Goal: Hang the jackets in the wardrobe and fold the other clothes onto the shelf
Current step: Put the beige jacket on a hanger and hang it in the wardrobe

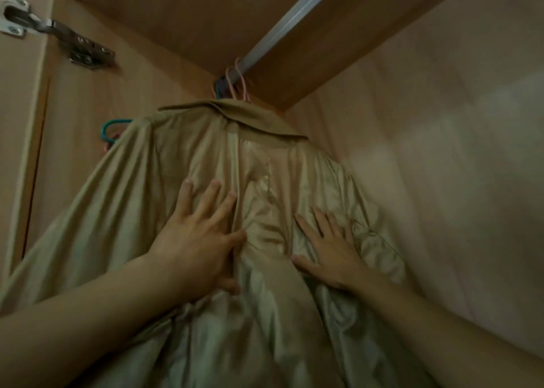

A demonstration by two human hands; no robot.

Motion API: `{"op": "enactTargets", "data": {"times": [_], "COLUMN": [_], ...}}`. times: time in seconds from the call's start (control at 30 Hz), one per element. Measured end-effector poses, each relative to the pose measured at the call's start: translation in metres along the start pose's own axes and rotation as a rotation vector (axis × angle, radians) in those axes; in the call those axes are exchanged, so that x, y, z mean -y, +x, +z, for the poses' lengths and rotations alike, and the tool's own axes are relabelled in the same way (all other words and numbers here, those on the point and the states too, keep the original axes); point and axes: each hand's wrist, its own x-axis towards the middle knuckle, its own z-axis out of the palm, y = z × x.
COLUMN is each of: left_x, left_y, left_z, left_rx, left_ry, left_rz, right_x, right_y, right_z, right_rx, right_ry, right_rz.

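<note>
Head view shows one beige jacket (206,158) already hung on the wardrobe rail (294,19); left hand (194,240) and right hand (329,249) press it with straight fingers; folding seemingly remains.

Glossy cloth jacket (265,181); matt wood wardrobe (441,122).

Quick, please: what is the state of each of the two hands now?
Left hand: open, fingers spread, pressing flat on the beige jacket.
Right hand: open, fingers straight, resting flat on the same jacket; it holds nothing.
</note>
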Motion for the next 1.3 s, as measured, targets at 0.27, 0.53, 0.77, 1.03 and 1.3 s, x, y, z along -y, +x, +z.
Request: {"op": "enactTargets", "data": {"times": [0.27, 0.53, 0.77, 1.03, 1.3], "left_x": [-0.029, -0.066, -0.097, -0.114, -0.146], "left_y": [-0.066, -0.091, -0.12, -0.154, -0.206], "left_z": [0.013, -0.011, -0.026, -0.049, -0.06], "left_rx": [0.096, -0.02, -0.212, -0.312, -0.171], "left_ry": [0.02, -0.29, -0.568, -0.941, -1.097], "left_rz": [0.1, 0.064, 0.186, 0.248, 0.405], "right_x": [-0.029, -0.02, 0.003, 0.063, 0.146], "right_y": [-0.087, -0.133, -0.181, -0.248, -0.365], "right_z": [0.009, -0.038, -0.106, -0.189, -0.258], "right_rx": [0.19, 0.187, 0.182, 0.169, 0.289], "right_ry": [-0.228, -0.116, -0.204, -0.34, -0.541], "right_rz": [-0.033, -0.025, -0.003, 0.123, 0.348]}}
